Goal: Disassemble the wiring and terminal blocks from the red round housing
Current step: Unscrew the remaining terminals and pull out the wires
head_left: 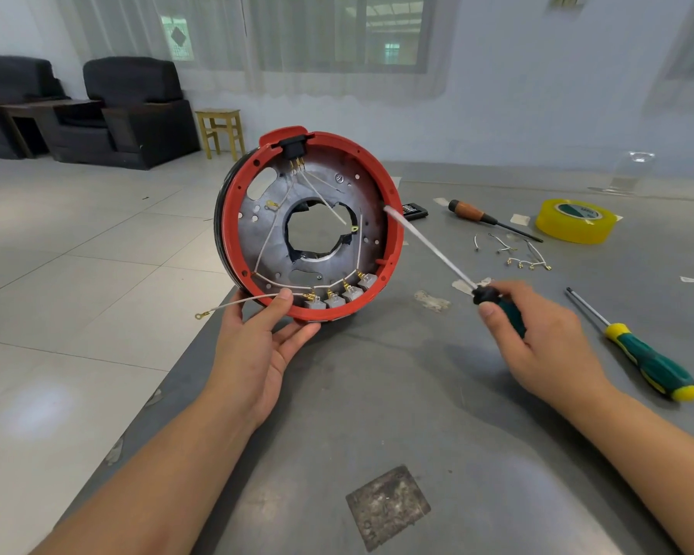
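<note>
The red round housing [393, 218] stands on edge at the table's left edge, its open side toward me. My left hand [265, 338] grips its bottom rim, thumb inside. Along the lower rim sit several grey terminal blocks [339, 296] joined by white wires [269, 234]. One loose wire with a ring lug [233, 304] hangs out to the left. A black socket [293, 148] with brass pins sits at the top. My right hand [537, 338] holds a green-handled screwdriver [429, 246] whose tip rests at the housing's right inner rim.
On the grey table [377, 394] lie a second green-and-yellow screwdriver [642, 354], an orange-handled screwdriver [489, 218], a yellow tape roll [573, 220], several removed wires [525, 254] and a small black box [413, 210]. Tiled floor drops off to the left.
</note>
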A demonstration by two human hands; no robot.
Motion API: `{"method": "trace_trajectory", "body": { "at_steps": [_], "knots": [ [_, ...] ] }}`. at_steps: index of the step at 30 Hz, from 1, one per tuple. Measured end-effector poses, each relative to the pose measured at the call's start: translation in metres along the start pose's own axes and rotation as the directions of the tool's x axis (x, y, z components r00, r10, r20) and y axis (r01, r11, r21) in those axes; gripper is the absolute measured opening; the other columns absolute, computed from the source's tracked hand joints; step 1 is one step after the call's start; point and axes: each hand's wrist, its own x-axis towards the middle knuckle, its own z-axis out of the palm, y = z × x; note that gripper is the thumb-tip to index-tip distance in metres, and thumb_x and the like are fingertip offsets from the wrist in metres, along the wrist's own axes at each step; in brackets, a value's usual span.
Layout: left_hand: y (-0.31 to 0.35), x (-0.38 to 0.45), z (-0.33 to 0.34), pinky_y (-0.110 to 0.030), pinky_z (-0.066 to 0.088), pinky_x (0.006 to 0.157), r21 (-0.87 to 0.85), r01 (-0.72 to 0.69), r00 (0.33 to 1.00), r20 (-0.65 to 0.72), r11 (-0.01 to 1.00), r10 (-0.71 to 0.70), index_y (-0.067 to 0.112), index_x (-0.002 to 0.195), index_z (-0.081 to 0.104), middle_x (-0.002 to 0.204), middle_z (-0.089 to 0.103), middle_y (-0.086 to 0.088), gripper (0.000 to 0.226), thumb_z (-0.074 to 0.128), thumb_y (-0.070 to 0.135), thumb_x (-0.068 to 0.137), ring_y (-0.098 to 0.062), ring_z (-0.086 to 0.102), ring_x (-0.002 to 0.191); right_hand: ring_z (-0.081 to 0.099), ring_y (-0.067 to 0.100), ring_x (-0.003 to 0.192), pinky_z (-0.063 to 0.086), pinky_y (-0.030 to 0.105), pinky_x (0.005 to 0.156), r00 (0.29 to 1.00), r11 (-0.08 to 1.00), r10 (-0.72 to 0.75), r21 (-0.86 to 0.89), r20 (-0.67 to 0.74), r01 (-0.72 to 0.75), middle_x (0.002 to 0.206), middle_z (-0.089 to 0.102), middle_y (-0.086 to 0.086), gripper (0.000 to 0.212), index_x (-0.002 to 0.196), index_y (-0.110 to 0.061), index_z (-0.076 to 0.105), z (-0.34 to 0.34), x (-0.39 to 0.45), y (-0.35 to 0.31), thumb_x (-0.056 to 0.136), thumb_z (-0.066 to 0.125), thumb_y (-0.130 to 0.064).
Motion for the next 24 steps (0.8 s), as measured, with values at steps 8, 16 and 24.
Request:
{"method": "trace_trajectory", "body": {
  "at_steps": [8,16,24],
  "knots": [
    [-0.001,-0.001,0.001,-0.041,0.066,0.076,0.021,-0.027,1.0,0.013,0.999,0.027,0.025,0.14,0.054,0.113,0.08,-0.008,0.049,0.071,0.009,0.097,-0.038,0.077,0.102,0.065,0.028,0.091,0.042,0.033,0.059,0.957,0.849,0.288,-0.45,-0.041,-0.275,0.1,0.068,-0.003,0.038,0.115,-0.029,0.063,0.002,0.009,0.021,0.099,0.042,-0.057],
    [-0.003,-0.004,0.003,-0.041,0.066,0.074,0.034,-0.032,0.999,0.008,0.999,0.032,0.026,0.141,0.053,0.11,0.08,-0.007,0.051,0.072,0.008,0.096,-0.039,0.078,0.099,0.065,0.025,0.095,0.046,0.032,0.059,0.947,0.717,0.321,-0.657,0.014,-0.233,0.1,0.068,-0.001,0.04,0.107,-0.025,0.07,0.002,0.017,0.025,0.101,0.041,-0.052],
    [-0.008,-0.008,0.007,-0.041,0.065,0.075,0.037,-0.012,0.998,0.06,0.999,0.01,0.023,0.145,0.052,0.115,0.079,-0.009,0.055,0.072,0.008,0.096,-0.038,0.077,0.101,0.064,0.024,0.093,0.048,0.031,0.059,0.928,0.717,0.37,-0.651,0.051,-0.25,0.1,0.065,0.0,0.038,0.106,-0.023,0.07,-0.001,0.016,0.028,0.101,0.044,-0.051]
  ]
}}
